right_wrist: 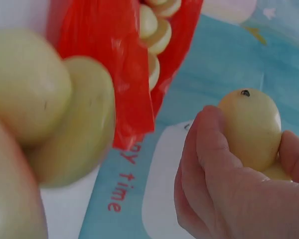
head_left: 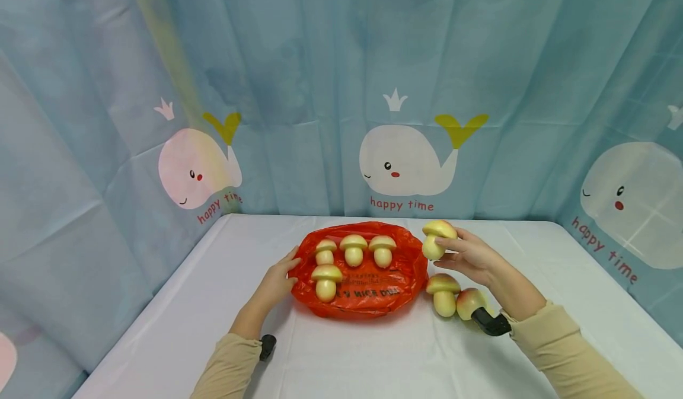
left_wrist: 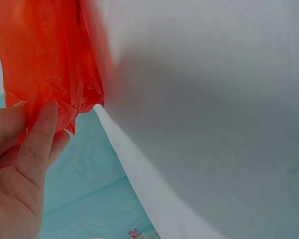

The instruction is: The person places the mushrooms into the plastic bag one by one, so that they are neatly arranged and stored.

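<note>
Mushroom (head_left: 436, 232) sits gripped in the person's right hand (head_left: 472, 257), just beside the red bag (head_left: 354, 310). The left hand (head_left: 274, 280) pinches the bag's edge. I see four more mushrooms (head_left: 353, 249) inside, between the hands, and two others (head_left: 443, 295) near the right hand.

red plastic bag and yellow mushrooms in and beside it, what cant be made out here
Head view: the small dark print on the red plastic bag, too small to read.
Head view: part of the rounded red and yellow piece, behind the black wrist device.
Left wrist view: the bag's contents, hidden by its wall.
Right wrist view: part of the pale yellow held mushroom, covered by the right hand.
</note>
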The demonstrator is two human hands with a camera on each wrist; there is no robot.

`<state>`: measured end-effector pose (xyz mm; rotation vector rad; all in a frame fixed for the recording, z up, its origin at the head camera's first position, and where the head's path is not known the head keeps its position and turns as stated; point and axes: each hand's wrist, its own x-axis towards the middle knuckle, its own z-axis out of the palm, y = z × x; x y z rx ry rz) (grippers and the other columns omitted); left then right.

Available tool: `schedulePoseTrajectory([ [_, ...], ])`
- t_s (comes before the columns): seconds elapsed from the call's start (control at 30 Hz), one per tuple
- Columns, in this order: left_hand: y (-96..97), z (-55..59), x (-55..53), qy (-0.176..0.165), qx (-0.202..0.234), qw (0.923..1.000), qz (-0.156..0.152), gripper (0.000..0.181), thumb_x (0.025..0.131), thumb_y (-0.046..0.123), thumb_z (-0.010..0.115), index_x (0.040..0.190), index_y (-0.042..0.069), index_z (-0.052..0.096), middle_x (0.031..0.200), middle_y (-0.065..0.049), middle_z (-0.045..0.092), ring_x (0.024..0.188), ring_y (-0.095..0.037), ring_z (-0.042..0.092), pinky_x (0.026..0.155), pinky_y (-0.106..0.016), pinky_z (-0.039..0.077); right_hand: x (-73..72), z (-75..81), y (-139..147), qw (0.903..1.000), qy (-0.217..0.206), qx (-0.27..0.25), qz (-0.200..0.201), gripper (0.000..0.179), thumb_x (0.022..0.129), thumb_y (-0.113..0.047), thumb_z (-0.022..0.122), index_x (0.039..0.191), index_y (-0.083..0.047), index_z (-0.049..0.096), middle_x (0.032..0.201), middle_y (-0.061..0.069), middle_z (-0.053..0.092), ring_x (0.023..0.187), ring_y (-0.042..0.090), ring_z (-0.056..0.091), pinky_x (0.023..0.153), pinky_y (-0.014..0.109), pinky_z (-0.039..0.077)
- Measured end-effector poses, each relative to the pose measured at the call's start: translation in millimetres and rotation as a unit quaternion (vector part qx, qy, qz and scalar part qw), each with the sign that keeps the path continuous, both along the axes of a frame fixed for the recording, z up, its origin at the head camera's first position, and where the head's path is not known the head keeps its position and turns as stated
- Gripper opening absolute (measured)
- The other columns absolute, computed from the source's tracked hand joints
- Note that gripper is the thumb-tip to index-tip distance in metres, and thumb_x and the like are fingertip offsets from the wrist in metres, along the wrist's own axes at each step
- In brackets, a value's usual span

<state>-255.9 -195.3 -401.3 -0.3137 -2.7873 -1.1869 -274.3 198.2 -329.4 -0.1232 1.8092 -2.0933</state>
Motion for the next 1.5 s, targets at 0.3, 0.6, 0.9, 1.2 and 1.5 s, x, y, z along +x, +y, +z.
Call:
schedulePoseTrajectory([
  [0.3, 0.8, -2.0, -1.0, -0.004, 0.002, 1.0, 0.002, 0.049, 0.083, -0.019, 0.053, 0.132, -0.019, 0.046, 0.153, -0.023, 0.03, 0.139, -0.043, 0.027, 0.111, -0.053, 0.026, -1.2, -7.2, -22.8, 0.9995, -0.022, -0.02, -0.005, 0.064, 0.098, -0.008, 0.051, 0.151, -0.001, 0.015, 0.12, 0.014, 0.044, 0.096, 0.022, 0.056, 0.087, 0.033, 0.053],
  [0.6, 0.7, -3.7, -1.8, -0.004, 0.003, 1.0, 0.002, 0.049, 0.083, -0.019, 0.053, 0.132, -0.019, 0.046, 0.153, -0.022, 0.031, 0.139, -0.042, 0.027, 0.112, -0.053, 0.026, -1.7, -12.5, -43.9, 0.9975, -0.063, -0.027, -0.018, 0.069, 0.099, -0.007, 0.051, 0.155, -0.003, 0.011, 0.144, 0.023, 0.028, 0.117, 0.031, 0.044, 0.109, 0.05, 0.034],
  [0.9, 0.8, -5.1, -3.4, -0.011, 0.008, 0.9999, 0.001, 0.05, 0.084, -0.019, 0.054, 0.133, -0.018, 0.046, 0.154, -0.021, 0.029, 0.14, -0.042, 0.026, 0.111, -0.053, 0.027, -3.9, -20.6, -67.5, 0.9958, -0.082, -0.039, -0.001, 0.063, 0.098, -0.005, 0.053, 0.151, 0.003, 0.019, 0.143, 0.021, 0.034, 0.121, 0.032, 0.045, 0.105, 0.048, 0.04],
  [1.2, -0.8, -5.9, -3.1, -0.016, 0.008, 0.9998, 0.004, 0.05, 0.084, -0.018, 0.054, 0.134, -0.018, 0.045, 0.154, -0.022, 0.029, 0.14, -0.042, 0.026, 0.111, -0.054, 0.028, -2.3, -37.4, -90.6, 0.9974, -0.072, 0.002, 0.003, 0.062, 0.097, -0.006, 0.055, 0.147, 0.009, 0.021, 0.137, 0.028, 0.039, 0.118, 0.038, 0.049, 0.105, 0.055, 0.037],
  [1.5, -0.6, -4.4, -4.6, -0.016, 0.012, 0.9998, 0.004, 0.05, 0.084, -0.018, 0.053, 0.134, -0.017, 0.045, 0.155, -0.02, 0.028, 0.14, -0.041, 0.026, 0.112, -0.053, 0.027, -5.6, -53.0, -104.8, 0.9971, -0.067, 0.034, -0.003, 0.064, 0.093, -0.006, 0.06, 0.146, 0.006, 0.027, 0.132, 0.025, 0.048, 0.105, 0.033, 0.059, 0.102, 0.055, 0.042],
])
